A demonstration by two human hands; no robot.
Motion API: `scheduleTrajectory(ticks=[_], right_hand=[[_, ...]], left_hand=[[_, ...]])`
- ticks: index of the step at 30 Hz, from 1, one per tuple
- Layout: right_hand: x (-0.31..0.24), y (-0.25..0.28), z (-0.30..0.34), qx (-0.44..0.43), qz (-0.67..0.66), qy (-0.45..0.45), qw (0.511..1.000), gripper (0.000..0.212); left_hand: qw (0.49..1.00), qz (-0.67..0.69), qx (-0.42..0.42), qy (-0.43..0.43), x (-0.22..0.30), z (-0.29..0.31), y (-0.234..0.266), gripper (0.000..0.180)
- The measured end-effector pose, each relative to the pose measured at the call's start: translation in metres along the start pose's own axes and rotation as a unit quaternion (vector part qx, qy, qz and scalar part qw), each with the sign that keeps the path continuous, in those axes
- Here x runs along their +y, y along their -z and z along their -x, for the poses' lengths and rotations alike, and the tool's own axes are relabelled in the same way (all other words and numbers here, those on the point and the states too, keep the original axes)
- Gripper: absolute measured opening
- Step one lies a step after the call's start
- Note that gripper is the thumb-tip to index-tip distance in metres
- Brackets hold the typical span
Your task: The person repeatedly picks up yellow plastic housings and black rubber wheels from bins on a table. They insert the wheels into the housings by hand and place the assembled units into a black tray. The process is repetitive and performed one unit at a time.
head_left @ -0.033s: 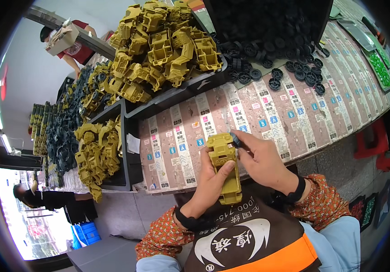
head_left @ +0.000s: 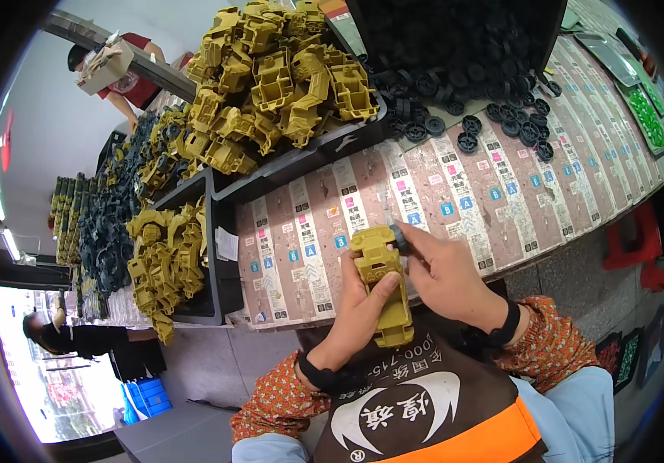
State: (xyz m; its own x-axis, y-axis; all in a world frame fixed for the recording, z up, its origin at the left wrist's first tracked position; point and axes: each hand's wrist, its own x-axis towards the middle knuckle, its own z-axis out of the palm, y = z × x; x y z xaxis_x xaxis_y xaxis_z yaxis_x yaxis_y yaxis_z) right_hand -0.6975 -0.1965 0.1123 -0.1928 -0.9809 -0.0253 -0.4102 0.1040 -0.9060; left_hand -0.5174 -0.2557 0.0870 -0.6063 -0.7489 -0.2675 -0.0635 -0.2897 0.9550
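Note:
My left hand (head_left: 354, 315) is closed around a mustard-yellow plastic toy vehicle body (head_left: 394, 309), its thumb lying across the middle. The body is held long-ways, one end toward me, just over the table's near edge. At its far right corner sits a small black toy wheel (head_left: 400, 236), against the side of the body. The fingers of my right hand (head_left: 449, 274) are closed at that wheel, the index finger on its outer side. Whether the wheel is seated on an axle cannot be made out.
A black bin (head_left: 301, 158) heaped with yellow bodies stands far left, beside a smaller black bin (head_left: 220, 297) of yellow parts. Loose black wheels (head_left: 467, 143) lie before a dark box (head_left: 455, 38). A tray of green pieces (head_left: 645, 116) is at far right. Other people stand at left.
The black wheel and my right fingertips have shifted very slightly at the body's corner. My left hand keeps its hold.

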Motion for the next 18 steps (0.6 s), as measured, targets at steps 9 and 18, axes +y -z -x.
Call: scheduleTrajectory(ticks=[9, 18], right_hand=[[0.009, -0.008, 0.014, 0.025, 0.066, 0.086, 0.994, 0.068], [0.039, 0.072, -0.059, 0.046, 0.151, 0.022, 0.987, 0.026]], left_hand=[[0.997, -0.057, -0.042, -0.022, -0.001, -0.001, -0.001, 0.052], [0.987, 0.077, -0.022, 0.136, 0.020, -0.014, 0.004, 0.046]])
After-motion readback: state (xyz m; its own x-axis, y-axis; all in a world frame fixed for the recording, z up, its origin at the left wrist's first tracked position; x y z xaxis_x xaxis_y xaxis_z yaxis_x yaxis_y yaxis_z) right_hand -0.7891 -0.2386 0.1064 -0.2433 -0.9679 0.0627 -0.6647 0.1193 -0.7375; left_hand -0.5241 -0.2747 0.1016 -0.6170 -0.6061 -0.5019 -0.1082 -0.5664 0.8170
